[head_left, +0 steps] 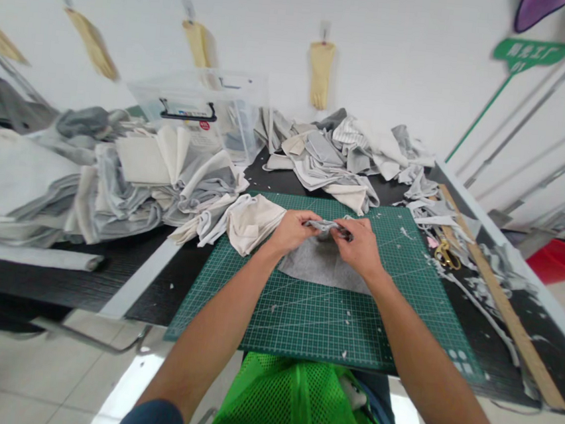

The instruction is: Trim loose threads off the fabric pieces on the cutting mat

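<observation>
Over the green cutting mat (302,320), a grey piece of cloth (318,263) is held up at its far edge by both hands. My left hand (296,231) pinches the bunched edge on the left, fingers closed. On the right, my right hand (359,245) grips the same edge between thumb and fingers. The lower part of the cloth lies flat on the mat below them. Just left of my left hand rests a cream folded cloth (254,224), partly on the mat.
Heaps of grey and cream cloth (116,176) cover the left side, near a clear plastic box (241,121). Another cloth pile (328,153) lies behind the mat. To the right are gold-handled scissors (447,256), a wooden ruler (508,307) and fabric scraps (493,276).
</observation>
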Demonstrator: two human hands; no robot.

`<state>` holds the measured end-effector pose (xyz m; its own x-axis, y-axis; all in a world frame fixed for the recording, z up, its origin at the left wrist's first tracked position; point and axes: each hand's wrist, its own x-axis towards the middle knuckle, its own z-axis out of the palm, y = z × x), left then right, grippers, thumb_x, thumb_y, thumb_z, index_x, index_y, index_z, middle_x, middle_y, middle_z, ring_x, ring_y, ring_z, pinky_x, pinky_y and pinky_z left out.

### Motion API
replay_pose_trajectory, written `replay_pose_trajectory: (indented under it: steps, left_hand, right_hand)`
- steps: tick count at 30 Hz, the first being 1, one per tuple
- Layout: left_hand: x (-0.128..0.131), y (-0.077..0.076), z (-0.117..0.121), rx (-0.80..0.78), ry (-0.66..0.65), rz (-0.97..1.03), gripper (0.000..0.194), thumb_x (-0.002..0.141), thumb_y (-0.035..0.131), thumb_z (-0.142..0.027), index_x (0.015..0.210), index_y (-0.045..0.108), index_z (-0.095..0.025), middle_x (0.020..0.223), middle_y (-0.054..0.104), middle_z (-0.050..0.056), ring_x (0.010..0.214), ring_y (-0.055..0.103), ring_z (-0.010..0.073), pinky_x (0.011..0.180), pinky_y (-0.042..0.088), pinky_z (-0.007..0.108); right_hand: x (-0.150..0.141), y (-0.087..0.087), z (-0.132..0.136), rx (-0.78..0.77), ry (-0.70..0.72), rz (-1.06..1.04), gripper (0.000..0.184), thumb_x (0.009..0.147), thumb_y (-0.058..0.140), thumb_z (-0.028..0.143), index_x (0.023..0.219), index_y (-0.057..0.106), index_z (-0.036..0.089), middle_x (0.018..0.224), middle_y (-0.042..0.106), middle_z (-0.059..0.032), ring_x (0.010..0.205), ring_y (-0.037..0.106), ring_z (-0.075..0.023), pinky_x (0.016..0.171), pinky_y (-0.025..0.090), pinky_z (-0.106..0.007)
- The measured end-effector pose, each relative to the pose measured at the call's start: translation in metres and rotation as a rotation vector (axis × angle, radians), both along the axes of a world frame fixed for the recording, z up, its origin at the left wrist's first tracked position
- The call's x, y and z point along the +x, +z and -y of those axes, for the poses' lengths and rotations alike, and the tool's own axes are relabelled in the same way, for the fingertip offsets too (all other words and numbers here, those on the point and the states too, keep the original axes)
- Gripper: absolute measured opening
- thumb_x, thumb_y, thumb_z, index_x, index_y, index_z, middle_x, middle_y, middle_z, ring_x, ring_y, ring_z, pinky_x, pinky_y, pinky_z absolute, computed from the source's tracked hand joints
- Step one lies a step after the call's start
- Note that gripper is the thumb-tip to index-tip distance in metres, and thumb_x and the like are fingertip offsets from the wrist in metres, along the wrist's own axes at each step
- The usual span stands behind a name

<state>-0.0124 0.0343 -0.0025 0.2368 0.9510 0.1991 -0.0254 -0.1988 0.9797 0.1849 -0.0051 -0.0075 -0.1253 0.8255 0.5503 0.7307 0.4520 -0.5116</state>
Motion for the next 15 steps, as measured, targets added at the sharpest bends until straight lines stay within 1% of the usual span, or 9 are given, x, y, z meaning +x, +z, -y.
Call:
replay_pose_trajectory:
  steps: [2,4,6,8,10,12,13,15]
  left_hand:
    - [-0.001,-0.001,-0.001,0.004,-0.011,0.012,0.019,0.066,0.083,-0.021,0.084,0.077,-0.017,0.082,0.073,0.003,0.077,0.062,0.0163,0.076,0.048,0.026]
    - [-0.003,-0.003,-0.006,0.002,0.024,0.001,0.016,0.074,0.078,-0.027,0.086,0.075,-0.017,0.08,0.071,0.002,0.075,0.06,0.016,0.073,0.047,0.025]
    - [-0.007,-0.007,-0.012,-0.002,0.141,-0.065,0.009,0.078,0.072,-0.026,0.081,0.073,-0.017,0.072,0.066,0.0,0.073,0.057,0.0163,0.07,0.045,0.025]
    - [-0.012,-0.011,-0.018,0.008,0.294,-0.185,0.002,0.076,0.069,-0.017,0.075,0.07,-0.018,0.07,0.063,0.0,0.075,0.057,0.0179,0.074,0.045,0.026]
    - [-0.017,-0.015,-0.022,0.034,0.396,-0.328,0.014,0.071,0.066,-0.007,0.075,0.069,-0.019,0.076,0.066,0.002,0.084,0.06,0.0209,0.083,0.045,0.028]
    - [-0.022,-0.018,-0.022,0.039,0.449,-0.462,0.027,0.066,0.063,0.0,0.081,0.069,-0.021,0.084,0.069,0.004,0.093,0.063,0.0247,0.092,0.044,0.032]
    - [-0.023,-0.019,-0.021,0.025,0.467,-0.518,0.031,0.065,0.063,0.002,0.084,0.069,-0.022,0.086,0.07,0.006,0.097,0.064,0.0267,0.095,0.044,0.034]
    - [-0.025,-0.02,-0.016,-0.001,0.507,-0.627,0.035,0.067,0.062,0.001,0.091,0.069,-0.023,0.091,0.071,0.009,0.104,0.064,0.0306,0.099,0.043,0.038]
  right_hand:
    - [0.0,0.001,0.0,-0.011,-0.033,-0.004,0.023,0.094,0.061,0.036,0.107,0.075,0.023,0.098,0.075,-0.0066,0.1,0.061,-0.0264,0.094,0.048,-0.038]
    - [0.003,0.0,-0.002,-0.001,-0.049,0.01,0.022,0.093,0.06,0.031,0.108,0.074,0.022,0.102,0.074,-0.0075,0.101,0.06,-0.0266,0.097,0.046,-0.04]
    - [0.008,-0.004,-0.005,-0.006,-0.083,0.058,0.029,0.09,0.059,0.026,0.116,0.071,0.02,0.114,0.072,-0.01,0.107,0.059,-0.0281,0.101,0.043,-0.043]
    - [0.015,-0.01,-0.01,-0.045,-0.162,0.126,0.04,0.086,0.061,0.023,0.125,0.068,0.017,0.123,0.068,-0.0143,0.115,0.056,-0.0317,0.103,0.04,-0.046]
    - [0.022,-0.017,-0.015,-0.107,-0.229,0.197,0.043,0.084,0.062,0.025,0.126,0.066,0.015,0.123,0.067,-0.0173,0.117,0.054,-0.0338,0.104,0.038,-0.047]
    - [0.027,-0.022,-0.017,-0.176,-0.26,0.255,0.041,0.085,0.062,0.031,0.122,0.067,0.013,0.116,0.069,-0.0179,0.114,0.057,-0.0338,0.104,0.036,-0.047]
    - [0.029,-0.023,-0.018,-0.207,-0.266,0.272,0.042,0.087,0.062,0.035,0.121,0.066,0.012,0.112,0.07,-0.0176,0.111,0.059,-0.0333,0.103,0.036,-0.047]
    - [0.031,-0.024,-0.018,-0.255,-0.265,0.287,0.049,0.087,0.064,0.047,0.121,0.065,0.011,0.107,0.072,-0.017,0.107,0.062,-0.0328,0.103,0.036,-0.046]
